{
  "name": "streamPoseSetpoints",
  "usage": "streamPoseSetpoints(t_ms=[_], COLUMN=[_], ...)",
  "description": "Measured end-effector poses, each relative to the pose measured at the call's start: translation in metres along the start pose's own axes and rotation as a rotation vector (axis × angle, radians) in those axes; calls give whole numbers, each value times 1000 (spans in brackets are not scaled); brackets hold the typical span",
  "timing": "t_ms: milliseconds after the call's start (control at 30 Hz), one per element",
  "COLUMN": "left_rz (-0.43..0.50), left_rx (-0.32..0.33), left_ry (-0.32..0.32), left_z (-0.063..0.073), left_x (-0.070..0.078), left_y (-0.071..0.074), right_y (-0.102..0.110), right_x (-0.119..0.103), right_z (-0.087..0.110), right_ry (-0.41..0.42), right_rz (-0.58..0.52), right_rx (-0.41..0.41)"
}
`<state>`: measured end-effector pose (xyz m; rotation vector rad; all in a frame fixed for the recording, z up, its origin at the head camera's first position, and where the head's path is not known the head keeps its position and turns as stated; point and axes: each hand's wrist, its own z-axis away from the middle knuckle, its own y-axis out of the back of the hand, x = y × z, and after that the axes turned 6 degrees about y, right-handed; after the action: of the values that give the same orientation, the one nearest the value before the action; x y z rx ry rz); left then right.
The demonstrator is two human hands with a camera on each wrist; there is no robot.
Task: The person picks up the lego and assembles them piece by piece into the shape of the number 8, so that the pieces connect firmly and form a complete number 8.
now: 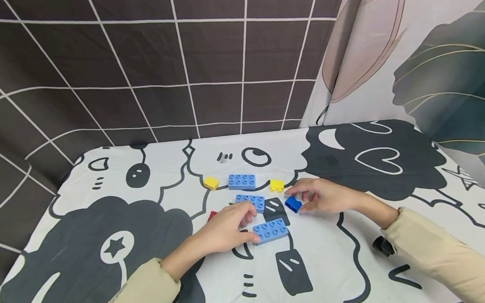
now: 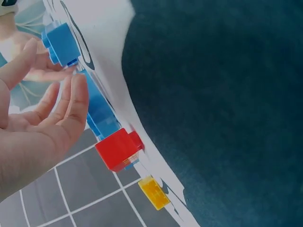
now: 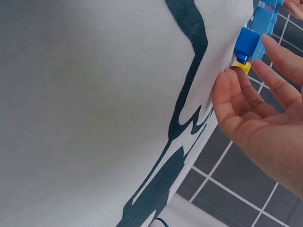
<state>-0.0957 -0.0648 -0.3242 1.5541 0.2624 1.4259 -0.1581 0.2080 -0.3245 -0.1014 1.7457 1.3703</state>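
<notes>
My left hand (image 1: 228, 227) is at the near light blue eight-stud toy brick (image 1: 270, 231), its thumb tip by the brick's left end. In the left wrist view its fingers (image 2: 78, 101) are loosely bent and grip nothing. A red brick (image 2: 118, 149), mostly hidden behind this hand in the head view, lies beside it. My right hand (image 1: 325, 194) is around the right side of a dark blue brick (image 1: 293, 204). The right wrist view shows a gap between its relaxed fingers and that brick (image 3: 247, 42). A second light blue brick (image 1: 251, 202) lies between the hands.
Farther back lie another light blue brick (image 1: 242, 182), a yellow brick (image 1: 211, 183) to its left and a yellow brick (image 1: 276, 185) to its right. A patterned cloth (image 1: 335, 274) covers the table. A dark gridded cloth (image 1: 213, 57) hangs behind it.
</notes>
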Motion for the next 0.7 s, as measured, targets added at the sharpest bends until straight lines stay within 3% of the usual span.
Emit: streamPoseSetpoints(t_ms=[400, 700], left_rz=[5, -27], left_rx=[-39, -31], left_ry=[-4, -1], left_z=[-3, -3], left_x=[1, 2], left_y=[-4, -6], right_y=[-2, -2], right_x=[4, 4], right_z=[-4, -3], right_ry=[-7, -17], right_rz=[17, 27], right_rx=[-19, -18])
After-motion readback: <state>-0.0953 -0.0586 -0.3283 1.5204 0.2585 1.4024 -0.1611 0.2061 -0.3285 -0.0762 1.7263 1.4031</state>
